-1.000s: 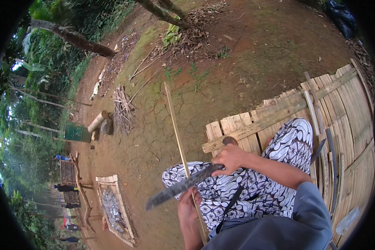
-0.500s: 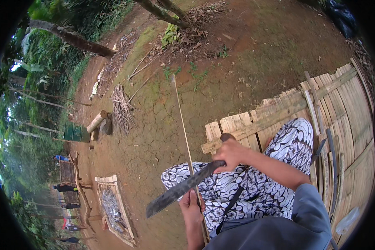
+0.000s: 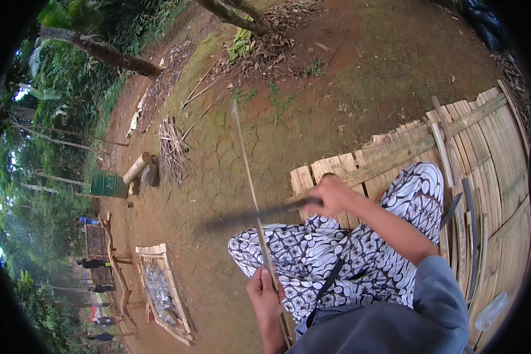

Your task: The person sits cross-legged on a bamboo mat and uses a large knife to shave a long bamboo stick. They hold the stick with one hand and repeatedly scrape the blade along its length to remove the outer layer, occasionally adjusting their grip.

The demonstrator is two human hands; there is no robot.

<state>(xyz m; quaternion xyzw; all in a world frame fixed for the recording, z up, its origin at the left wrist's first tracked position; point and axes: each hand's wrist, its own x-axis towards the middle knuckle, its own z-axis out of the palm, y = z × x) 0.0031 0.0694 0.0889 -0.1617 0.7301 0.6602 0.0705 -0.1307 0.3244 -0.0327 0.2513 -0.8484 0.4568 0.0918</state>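
Observation:
My right hand [image 3: 331,196] is closed round the handle of a machete [image 3: 277,209], in front of my right knee. Its dark blade, smeared by motion toward the tip, points left and crosses a long thin bamboo strip [image 3: 245,159]. Whether blade and strip touch at the crossing, I cannot tell. Beside my left thigh, my left hand [image 3: 264,293] pinches the strip near its lower part, thumb on top. The strip runs from the lower edge, past my patterned trousers [image 3: 301,248], out over the bare ground.
I sit on a split-bamboo platform [image 3: 489,141]; loose strips and a second curved blade [image 3: 452,209] lie on my right, near a clear plastic bottle [image 3: 491,311]. Leftward are a stick bundle [image 3: 172,147], a green drum [image 3: 107,184], a wood-framed bed of ash [image 3: 159,289] and distant people.
The machete has moved up and away along the strip, from close by my left hand, and its blade lies flatter. The strip's far end has swung left.

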